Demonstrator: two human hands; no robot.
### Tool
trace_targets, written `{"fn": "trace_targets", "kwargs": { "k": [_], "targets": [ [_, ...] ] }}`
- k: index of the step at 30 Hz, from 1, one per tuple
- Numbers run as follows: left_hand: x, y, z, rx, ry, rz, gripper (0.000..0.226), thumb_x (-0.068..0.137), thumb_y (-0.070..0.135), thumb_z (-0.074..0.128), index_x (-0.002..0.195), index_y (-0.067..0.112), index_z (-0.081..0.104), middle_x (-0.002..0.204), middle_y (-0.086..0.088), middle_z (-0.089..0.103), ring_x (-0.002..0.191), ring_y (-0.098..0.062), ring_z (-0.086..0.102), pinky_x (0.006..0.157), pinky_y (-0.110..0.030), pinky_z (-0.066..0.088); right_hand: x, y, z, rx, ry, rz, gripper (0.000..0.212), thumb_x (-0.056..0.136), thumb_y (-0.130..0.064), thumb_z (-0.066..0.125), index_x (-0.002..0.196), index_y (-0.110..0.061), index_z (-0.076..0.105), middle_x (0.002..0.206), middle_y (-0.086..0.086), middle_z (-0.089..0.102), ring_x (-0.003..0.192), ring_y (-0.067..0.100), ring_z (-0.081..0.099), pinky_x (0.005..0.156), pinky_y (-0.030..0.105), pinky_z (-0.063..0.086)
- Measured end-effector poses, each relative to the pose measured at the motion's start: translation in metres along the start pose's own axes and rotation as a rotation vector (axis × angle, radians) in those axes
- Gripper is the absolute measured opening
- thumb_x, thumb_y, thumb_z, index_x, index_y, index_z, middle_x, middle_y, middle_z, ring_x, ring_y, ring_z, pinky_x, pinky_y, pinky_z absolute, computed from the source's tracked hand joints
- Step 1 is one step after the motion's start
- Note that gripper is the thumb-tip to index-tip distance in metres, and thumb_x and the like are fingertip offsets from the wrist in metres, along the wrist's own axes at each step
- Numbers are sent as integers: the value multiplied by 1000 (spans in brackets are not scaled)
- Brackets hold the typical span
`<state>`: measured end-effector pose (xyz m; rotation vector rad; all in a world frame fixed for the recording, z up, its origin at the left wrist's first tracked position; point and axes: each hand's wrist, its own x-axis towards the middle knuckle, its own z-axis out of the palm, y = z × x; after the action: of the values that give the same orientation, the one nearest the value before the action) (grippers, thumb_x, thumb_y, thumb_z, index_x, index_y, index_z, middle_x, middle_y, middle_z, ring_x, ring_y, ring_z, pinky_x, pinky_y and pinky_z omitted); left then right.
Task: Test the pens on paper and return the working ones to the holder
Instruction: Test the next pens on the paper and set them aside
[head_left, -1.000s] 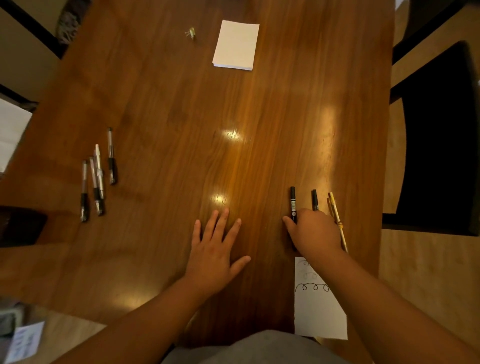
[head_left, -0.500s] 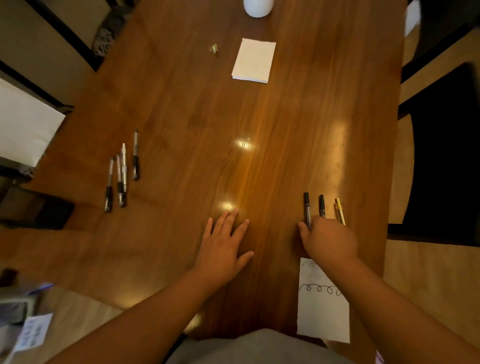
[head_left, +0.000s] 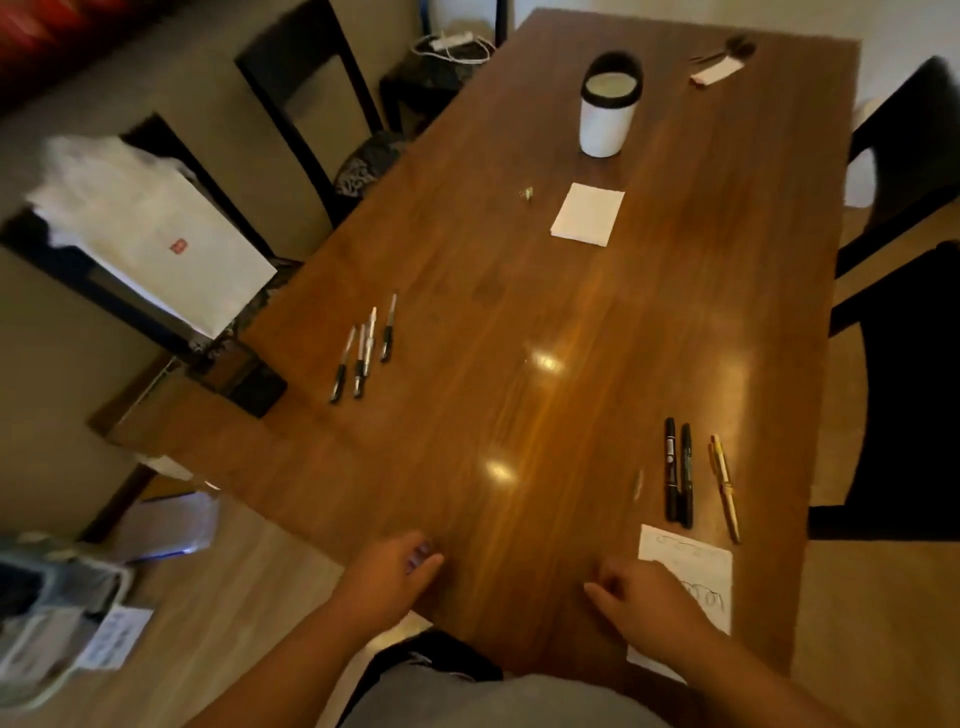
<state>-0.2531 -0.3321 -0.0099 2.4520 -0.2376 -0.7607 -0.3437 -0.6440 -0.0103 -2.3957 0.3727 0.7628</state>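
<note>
A white cylindrical holder (head_left: 608, 106) with a dark rim stands at the far end of the wooden table (head_left: 519, 291). Several black-and-clear pens (head_left: 363, 348) lie in a cluster at the left. Two black markers (head_left: 678, 475) and a yellow pen (head_left: 725, 486) lie at the near right, just beyond a scribbled paper sheet (head_left: 691, 571). My left hand (head_left: 387, 577) hovers at the near table edge with loosely curled fingers and holds nothing. My right hand (head_left: 644, 600) rests beside and partly over the scribbled sheet, fingers loosely curled, empty.
A white notepad (head_left: 588, 213) lies mid-table with a small metallic bit (head_left: 527, 194) beside it. Scissors and a small paper (head_left: 719, 65) sit at the far right corner. Dark chairs (head_left: 914, 364) flank both sides; a white bag (head_left: 150, 228) rests on the left chair.
Both hands have drawn back toward the near edge, the right one letting go of the black markers. The view has tilted up, bringing the holder and far end into sight.
</note>
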Motion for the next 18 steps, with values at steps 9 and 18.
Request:
{"fn": "trace_targets", "kwargs": {
  "k": [9,18],
  "targets": [
    [-4,-88,-65,17,-20,-28,6,92,33,64,86,31,64,82,13,66,74,3,59,68,-16,46,21,-83,36,90,-68,37,22,91,-48,58,78,-30,62,79,-7,67,72,7,63,71,27,55],
    [83,-154,-156,172,-7,224,20,94,42,56,105,27,64,100,9,58,93,-6,54,81,-24,47,97,-219,53,9,33,96,30,93,-41,59,67,-29,48,65,-9,54,66,8,53,50,17,33]
  ]
}}
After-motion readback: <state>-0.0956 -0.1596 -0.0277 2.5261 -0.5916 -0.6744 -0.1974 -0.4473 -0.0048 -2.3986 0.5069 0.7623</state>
